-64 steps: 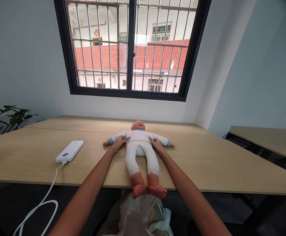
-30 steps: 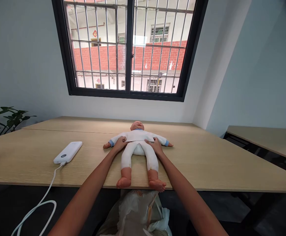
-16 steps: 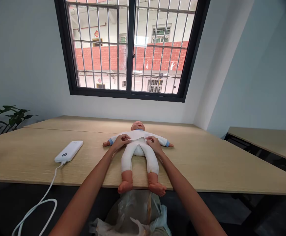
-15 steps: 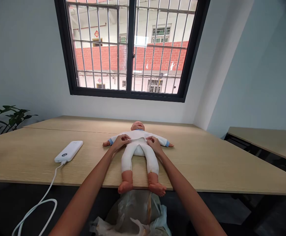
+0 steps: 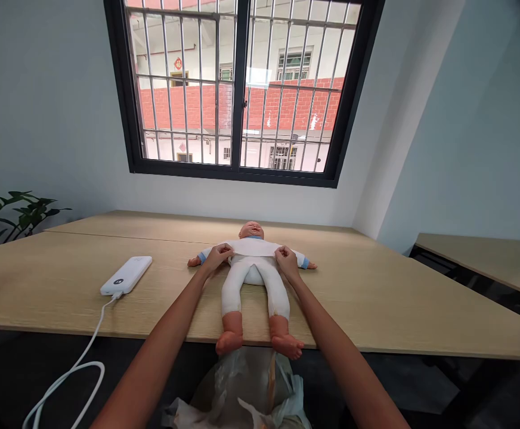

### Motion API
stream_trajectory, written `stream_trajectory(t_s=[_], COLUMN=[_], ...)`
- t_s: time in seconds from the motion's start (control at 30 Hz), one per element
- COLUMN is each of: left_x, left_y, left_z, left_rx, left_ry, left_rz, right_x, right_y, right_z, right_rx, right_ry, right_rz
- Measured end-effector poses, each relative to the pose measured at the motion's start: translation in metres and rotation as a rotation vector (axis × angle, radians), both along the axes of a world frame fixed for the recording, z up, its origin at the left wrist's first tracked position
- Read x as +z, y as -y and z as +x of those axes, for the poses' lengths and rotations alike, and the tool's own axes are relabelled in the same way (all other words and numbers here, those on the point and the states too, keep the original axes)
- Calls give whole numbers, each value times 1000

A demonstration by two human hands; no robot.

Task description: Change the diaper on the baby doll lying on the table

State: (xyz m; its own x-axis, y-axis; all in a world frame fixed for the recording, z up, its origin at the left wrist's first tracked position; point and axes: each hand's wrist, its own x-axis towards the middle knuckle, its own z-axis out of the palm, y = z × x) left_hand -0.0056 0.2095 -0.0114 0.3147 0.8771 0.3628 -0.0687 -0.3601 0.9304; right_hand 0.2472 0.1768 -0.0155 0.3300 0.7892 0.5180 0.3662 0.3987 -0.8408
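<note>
1. Left hand (image 5: 219, 255) here, fingertips pinched on the shirt hem's (image 5: 254, 251) left end.
2. Between the hands, the doll (image 5: 232, 289) lies near-to-far on the table (image 5: 367, 298), head far; neither hand clearly nearer.
3. Right hand (image 5: 287, 261) pinches the right end, further right than before; the hem's pulled straighter.

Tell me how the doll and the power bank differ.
The doll is much larger than the power bank. The left hand and right hand pinch the doll's shirt; neither touches the power bank. The power bank has a cable attached, the doll none. Both lie on the table.
</note>
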Motion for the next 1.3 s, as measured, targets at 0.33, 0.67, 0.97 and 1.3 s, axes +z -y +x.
stream_trajectory(t_s=[0.33,0.67,0.97,1.3], left_x=[1,-4,-2,-7], left_y=[7,1,1,1], left_z=[2,1,2,16], left_rx=[-33,-7,50,129], left_ry=[-46,58,46,-101], left_rz=[20,-23,4,199], right_x=[-5,-3,-1,-1], right_y=[1,-1,2,3], right_z=[-3,-1,-2,-2], right_rx=[51,8,20,138], right_ry=[305,273,266,338], right_rz=[-2,38,69,98])
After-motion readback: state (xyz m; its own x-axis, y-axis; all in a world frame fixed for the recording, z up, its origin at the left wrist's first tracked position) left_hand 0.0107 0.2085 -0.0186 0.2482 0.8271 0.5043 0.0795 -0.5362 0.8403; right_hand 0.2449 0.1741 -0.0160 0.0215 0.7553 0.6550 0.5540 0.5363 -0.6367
